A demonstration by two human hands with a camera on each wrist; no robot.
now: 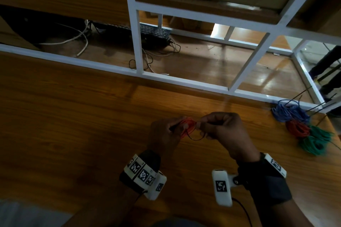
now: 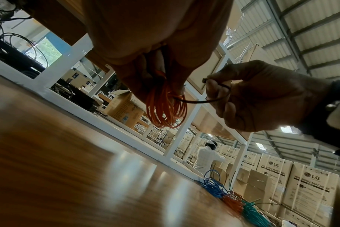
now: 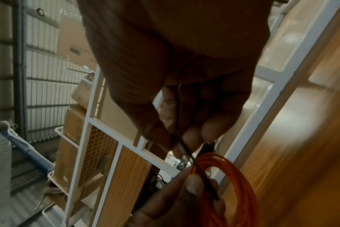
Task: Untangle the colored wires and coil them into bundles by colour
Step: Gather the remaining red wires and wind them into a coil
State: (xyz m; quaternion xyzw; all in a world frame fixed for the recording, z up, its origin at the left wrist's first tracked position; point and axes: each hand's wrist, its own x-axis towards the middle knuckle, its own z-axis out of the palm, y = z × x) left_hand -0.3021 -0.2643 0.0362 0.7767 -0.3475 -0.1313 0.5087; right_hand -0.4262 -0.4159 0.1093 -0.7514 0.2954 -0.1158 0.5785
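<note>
My left hand grips a small coil of orange-red wire a little above the wooden table. In the left wrist view the orange coil hangs from my curled left fingers. My right hand pinches a thin black tie that loops through the coil; the black tie curves from the coil to my right fingers. The right wrist view shows the black tie pinched beside the orange coil.
Finished bundles lie at the table's far right edge: blue, red and green, with loose black ties beside them. A white metal frame borders the table's far side. A person stands among stacked cartons behind.
</note>
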